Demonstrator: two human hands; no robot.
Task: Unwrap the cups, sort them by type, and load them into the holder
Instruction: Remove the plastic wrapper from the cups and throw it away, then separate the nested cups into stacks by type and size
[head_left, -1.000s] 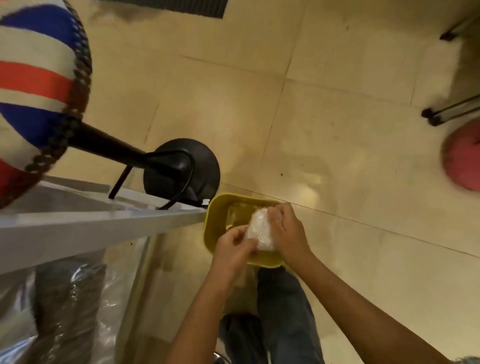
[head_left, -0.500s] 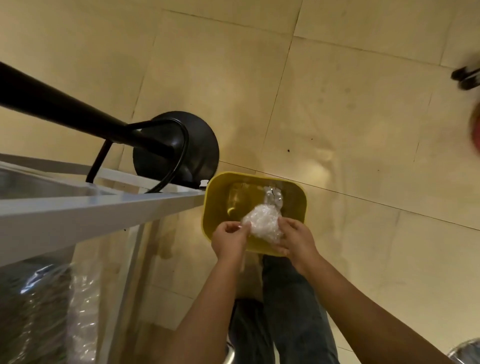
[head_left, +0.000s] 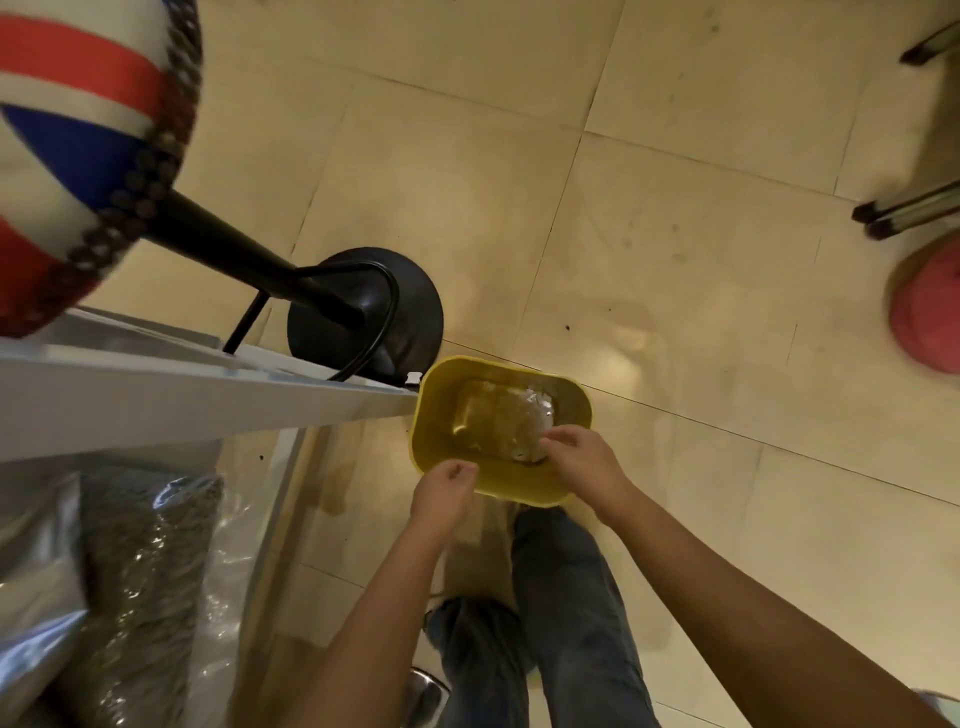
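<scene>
Both hands over a yellow bin on the tiled floor, clear wrapping lying inside it.

At far left a striped stool seat (head_left: 62, 135) stands on a black round base (head_left: 374, 312), beside a white surface (head_left: 156, 395) with plastic-wrapped bundles (head_left: 140, 587) under it. The left hand (head_left: 444, 493) hovers at the near rim of the yellow bin (head_left: 441, 410), fingers loosely curled and holding nothing. The crumpled clear wrapping (head_left: 522, 415) lies on the bin's bottom, its long axis running from the near right corner toward the far wall. The right hand (head_left: 582, 460) reaches over the near rim, fingers relaxed just above the wrapping; whether they touch it cannot be told. Jeans-clad legs (head_left: 550, 597) stand below.
</scene>
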